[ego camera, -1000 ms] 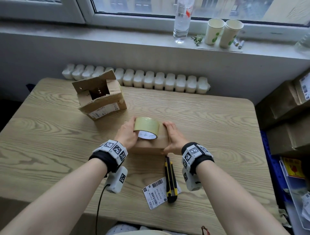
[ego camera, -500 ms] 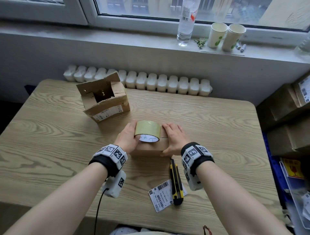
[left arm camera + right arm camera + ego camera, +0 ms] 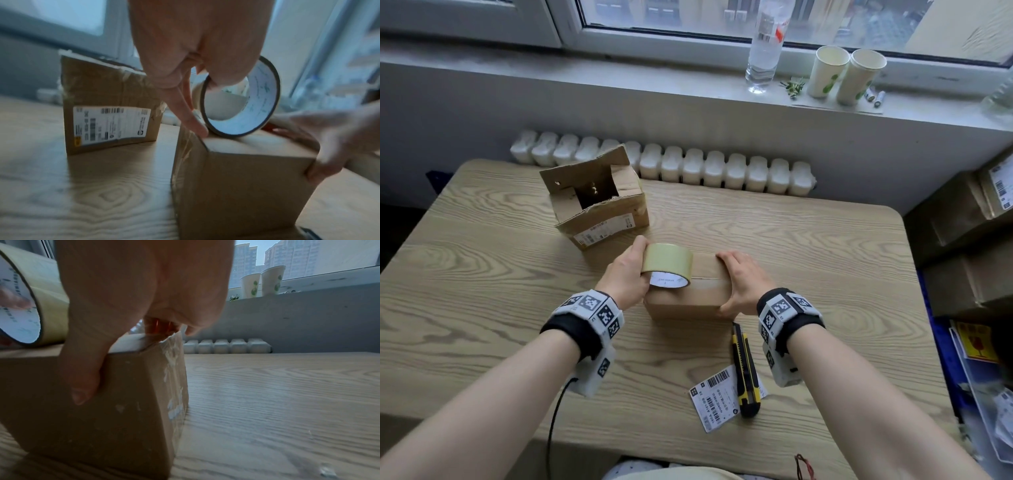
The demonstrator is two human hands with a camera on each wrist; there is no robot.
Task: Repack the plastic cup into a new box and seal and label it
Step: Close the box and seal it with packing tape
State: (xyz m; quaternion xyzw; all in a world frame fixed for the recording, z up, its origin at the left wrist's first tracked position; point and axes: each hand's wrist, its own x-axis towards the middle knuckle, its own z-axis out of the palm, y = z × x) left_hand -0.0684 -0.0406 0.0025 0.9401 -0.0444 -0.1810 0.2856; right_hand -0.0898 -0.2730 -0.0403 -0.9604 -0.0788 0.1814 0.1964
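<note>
wood-grain table point(image 3: 825, 260) is sitting under a windowsill, bare wood lying open to the right of the closed box point(image 3: 688, 298) and on to the rounded far edge. the box is standing mid-table — plain brown, top flaps meeting at a centre seam. left hand point(image 3: 625, 277) is gripping the tape roll point(image 3: 667, 267), thumb hooked inside the core, fingers curled over the outside, roll resting upright on the box's left top. right hand point(image 3: 744, 281) is clasping the box's right end, fingers lying together on top, thumb pressing the near face. old box point(image 3: 599, 205) is gaping open behind-left; knife point(image 3: 746, 370) and label point(image 3: 717, 397) are lying near the front edge.
</note>
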